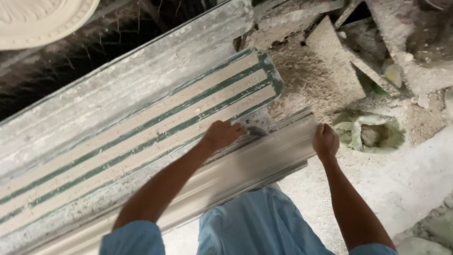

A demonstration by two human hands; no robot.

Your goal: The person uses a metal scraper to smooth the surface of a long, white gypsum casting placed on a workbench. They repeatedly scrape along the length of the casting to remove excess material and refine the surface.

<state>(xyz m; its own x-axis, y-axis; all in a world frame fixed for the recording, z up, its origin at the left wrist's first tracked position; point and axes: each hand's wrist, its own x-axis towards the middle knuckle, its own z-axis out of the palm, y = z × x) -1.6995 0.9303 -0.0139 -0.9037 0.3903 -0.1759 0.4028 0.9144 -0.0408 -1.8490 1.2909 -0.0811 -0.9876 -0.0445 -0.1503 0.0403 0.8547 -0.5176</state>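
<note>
We have a long, pale grey plaster cornice moulding (pixel 264 160) lying aslant along the near edge of the plaster-caked workbench (pixel 71 118), its far end jutting past the bench's right-hand end over the rubble-strewn floor (pixel 406 179). That overhang is our first worry: plaster this thin is brittle, and a hard push near the unsupported end could, in our judgement, crack it or tip the piece off the bench edge. Our left hand (pixel 222 134) is closed around a small grey flat-bladed tool (pixel 257 131), probably a scraper, though it is too blurred for us to be sure, pressed to the moulding's upper edge; if the blade digs in, it could gouge the smooth curved face. Our right hand (pixel 325 140) is curled over the moulding's end, fingers wrapped on its upper corner, steadying it; should that hold slip, the piece could slide. The moulding itself looks smooth, with a concave face, a stepped rim along its top and clean, square-cut ends. Just beyond it on the bench lies a green mould with long cream-filled channels (pixel 141 137), running parallel, and behind that a wider, dusty grey mould trough (pixel 122 80). At the far left corner sits a round cream plaster ceiling rose (pixel 42 19), and on the floor to the right rests a crumpled pale green bag (pixel 370 134).
</note>
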